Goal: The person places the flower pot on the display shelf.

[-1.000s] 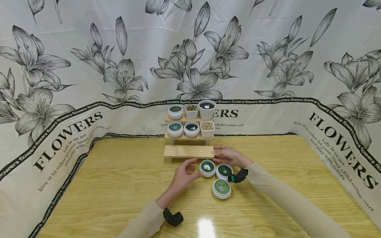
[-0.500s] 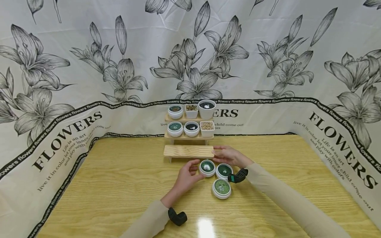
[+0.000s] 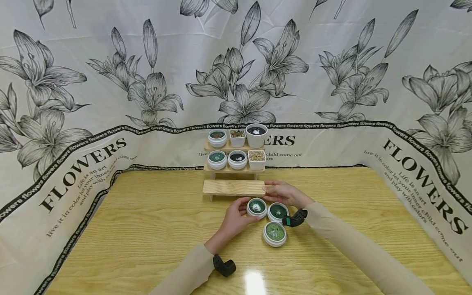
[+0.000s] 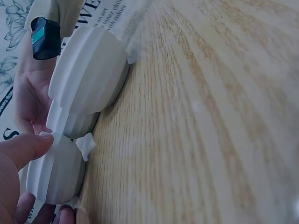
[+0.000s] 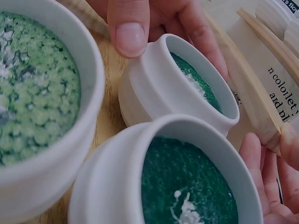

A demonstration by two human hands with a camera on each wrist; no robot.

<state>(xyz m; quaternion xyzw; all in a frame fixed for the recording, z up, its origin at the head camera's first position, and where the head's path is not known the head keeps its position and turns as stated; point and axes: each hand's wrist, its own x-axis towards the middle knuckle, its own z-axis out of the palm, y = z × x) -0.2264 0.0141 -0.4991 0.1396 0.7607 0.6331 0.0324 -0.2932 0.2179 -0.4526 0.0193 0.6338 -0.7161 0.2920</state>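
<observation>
while the right hand (image 3: 284, 193) pinches the right end of the low shelf (image 3: 234, 187), thumb on top and fingers below the edge, the left hand (image 3: 235, 216) grips the first pot (image 3: 256, 208). this white pot, dark green inside with a white patch, appears to rest on the table (image 3: 155, 229), just in front of the low shelf near its right end. left grip: narrow, holding the first pot, thumb at the rim and fingers round the opposite side.

the second pot (image 3: 278, 211), also dark green inside, is in front of the low shelf and farther right. the third pot (image 3: 274, 234), speckled light green inside, is farther out from the low shelf. behind the low shelf, the middle shelf (image 3: 234, 171) and upper shelf (image 3: 232, 149) carry the rear pots (image 3: 237, 159).

the step in hand is judged to be securing the first pot while bracing the low shelf. set thumb and fingers on opposing sides; the smooth wall may slip. keep the rim level. raise vertically to avoid knocking the second pot. steady the low shelf lightly; pulling could shift it.
</observation>
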